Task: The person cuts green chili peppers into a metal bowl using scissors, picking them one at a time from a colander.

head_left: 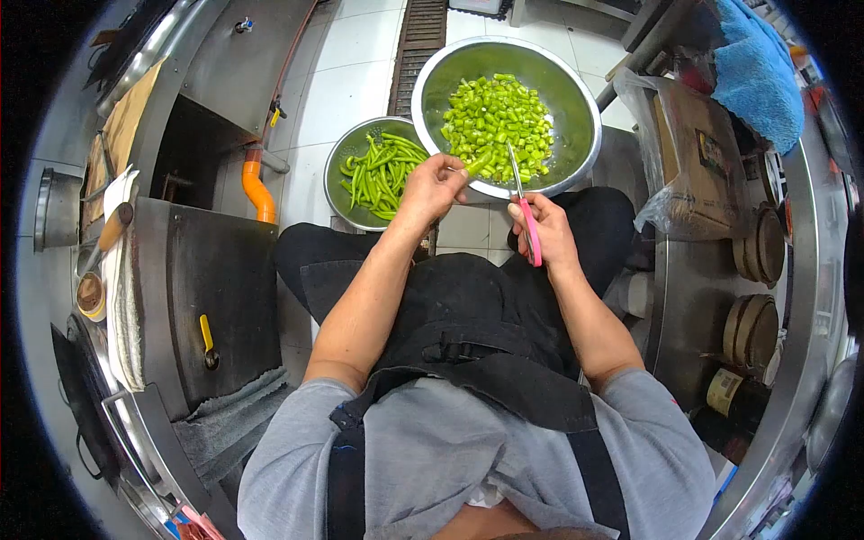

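Note:
My left hand [438, 187] is closed on a green chili pepper [478, 164], whose cut end points over the rim of a large steel bowl [576, 112]. In that bowl lies a heap of chopped green pepper pieces [498, 121]. My right hand [547, 232] grips pink-handled scissors [531, 236], their blades reaching up over the bowl just right of the pepper. Whether the blades are apart is hard to see. To the left, beside my left hand, a smaller steel colander [337, 193] holds whole long green peppers [382, 175].
Steel cabinets stand at the left, with an orange pipe [258, 187] and a yellow-handled valve [207, 337]. On the right are a plastic-wrapped cardboard box [702, 153], a blue towel [758, 72] and a dark bottle [733, 396]. A floor drain grate [420, 54] runs beyond the bowls.

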The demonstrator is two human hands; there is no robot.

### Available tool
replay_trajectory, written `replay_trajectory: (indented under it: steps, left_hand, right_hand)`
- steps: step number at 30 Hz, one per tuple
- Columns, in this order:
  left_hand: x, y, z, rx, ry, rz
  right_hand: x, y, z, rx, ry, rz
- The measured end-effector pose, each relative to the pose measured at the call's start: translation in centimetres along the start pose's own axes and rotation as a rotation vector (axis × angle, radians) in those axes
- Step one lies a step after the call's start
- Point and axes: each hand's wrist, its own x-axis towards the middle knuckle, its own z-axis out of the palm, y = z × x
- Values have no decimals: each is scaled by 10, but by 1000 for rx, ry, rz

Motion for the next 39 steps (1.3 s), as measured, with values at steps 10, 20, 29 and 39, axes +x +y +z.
replay_trajectory:
  steps: [10, 20, 29, 39]
  left_hand:
    - [-1, -2, 13, -50, -122, 102]
    - [3, -4, 5, 3, 1, 55]
    - [-5, 10, 11, -57, -107, 35]
    - [5, -7, 11, -95, -115, 64]
  right_hand:
    - [4, 7, 14, -8, -75, -95]
    - [-1, 3, 3, -24, -60, 54]
    - [4, 11, 17, -4, -106, -85]
    - [-5, -3, 11, 6, -83, 5]
